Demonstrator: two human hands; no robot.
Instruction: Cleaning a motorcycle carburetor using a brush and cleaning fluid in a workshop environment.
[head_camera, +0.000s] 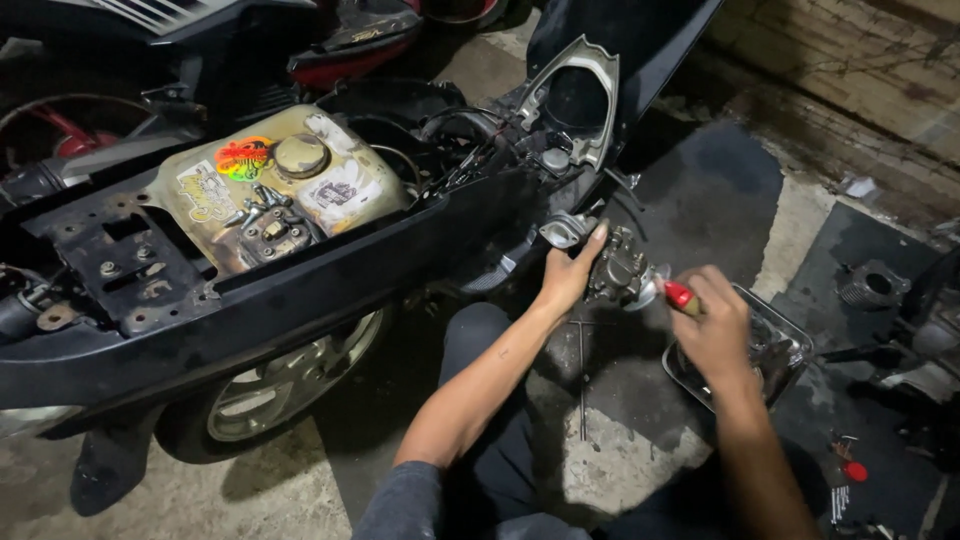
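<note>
Left hand (570, 275): your grip is closed round the carburettor (615, 270), steadying it beside the scooter (300, 290).
Right hand (715, 325): your grip is closed on a red-handled tool (678, 295), tip at the carburettor.
Tray (790, 345): on the floor, under your right hand, placed to catch parts.

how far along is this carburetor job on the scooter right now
Done: the scooter's seat is off, leaving the fuel tank exposed, and the carburetor is out of the bike. In hand: the left hand holds the carburetor while the right hand works a red-handled screwdriver against it. Left: the carburetor is not refitted; a metal tray of parts sits on the floor.
</note>
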